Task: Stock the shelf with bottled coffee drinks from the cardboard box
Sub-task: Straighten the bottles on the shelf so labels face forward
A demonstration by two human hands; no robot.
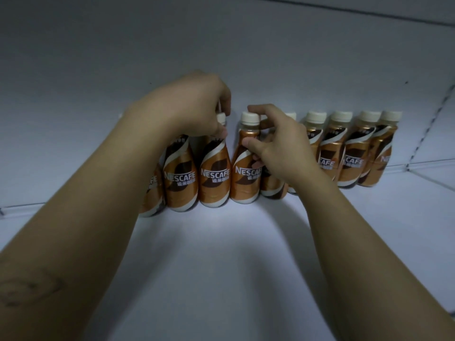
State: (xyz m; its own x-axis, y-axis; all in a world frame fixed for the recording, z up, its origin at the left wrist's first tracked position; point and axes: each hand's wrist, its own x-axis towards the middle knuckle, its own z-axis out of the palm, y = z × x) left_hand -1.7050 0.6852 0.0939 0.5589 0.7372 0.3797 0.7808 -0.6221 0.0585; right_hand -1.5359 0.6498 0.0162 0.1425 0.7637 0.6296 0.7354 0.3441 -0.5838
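My two bare arms reach over the white shelf (221,254). My left hand (197,107) pinches the neck of one bottle (214,168). My right hand (278,146) has its fingers around the next bottle (245,168). Both bottles stand straight up in the row (349,148), caps on top, against the back wall (221,45).

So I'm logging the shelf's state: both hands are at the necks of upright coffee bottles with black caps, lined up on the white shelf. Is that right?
Not quite: the head view shows the caps are cream-white, not black. The rest holds: the left hand and right hand are at the necks of upright coffee bottles lined up on the white shelf.
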